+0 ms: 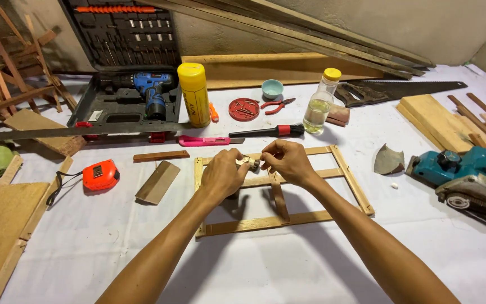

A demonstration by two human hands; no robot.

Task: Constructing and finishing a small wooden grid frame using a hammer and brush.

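My left hand (221, 175) and my right hand (287, 161) meet above a thin wooden frame (353, 184) lying on the white cloth. Between the fingertips of both hands sits a small pale object (248, 162), pinched from each side; what it is cannot be told. The frame is a rectangle of light slats with a cross slat and a short darker upright piece (278, 198) inside it. Both forearms reach in from the bottom edge.
Behind the frame lie a pink utility knife (206, 141), a black-handled tool (266, 132), a yellow can (194, 94), an oil bottle (319, 104), red pliers, a red lid and a drill case (120, 84). An orange tape measure (100, 174) lies left, an electric planer (468, 177) right.
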